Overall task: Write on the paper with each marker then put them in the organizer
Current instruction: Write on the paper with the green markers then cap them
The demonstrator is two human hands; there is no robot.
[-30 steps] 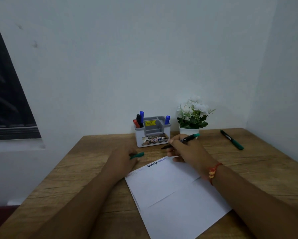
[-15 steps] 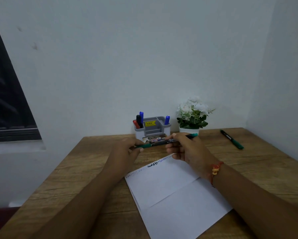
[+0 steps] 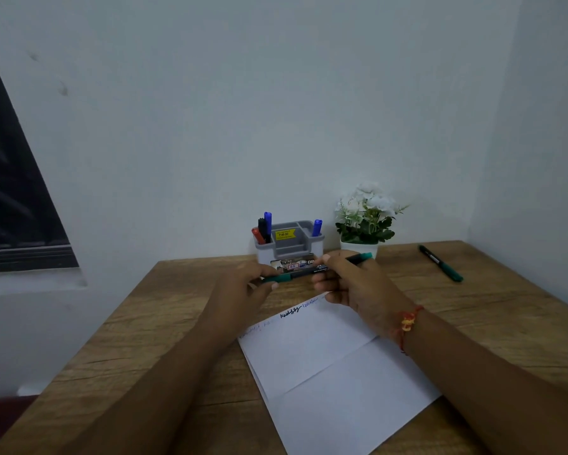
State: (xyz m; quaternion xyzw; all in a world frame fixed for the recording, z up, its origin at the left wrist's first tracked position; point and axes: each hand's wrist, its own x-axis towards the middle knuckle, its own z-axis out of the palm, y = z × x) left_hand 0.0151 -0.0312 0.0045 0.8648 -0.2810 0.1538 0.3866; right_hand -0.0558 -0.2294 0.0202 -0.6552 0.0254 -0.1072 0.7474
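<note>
Left hand (image 3: 243, 287), right hand (image 3: 355, 284) raised together, fingers pinched closed

Wooden table (image 3: 164, 326), grain visible. Far right of centre: white-flowered plant (image 3: 366, 213) in white pot (image 3: 350, 247), against pale wall (image 3: 276, 103). Far left: dark window (image 3: 10, 198) with grey sill. Red-yellow thread bracelet (image 3: 407, 321) near right.

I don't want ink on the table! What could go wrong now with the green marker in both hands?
1. The left hand holds the cap on the green marker that the right hand grips; if the cap isn't pushed on fully, it could probably slip off and the tip mark the table.
2. The organizer sits right behind, so a hand could bump it.
</note>
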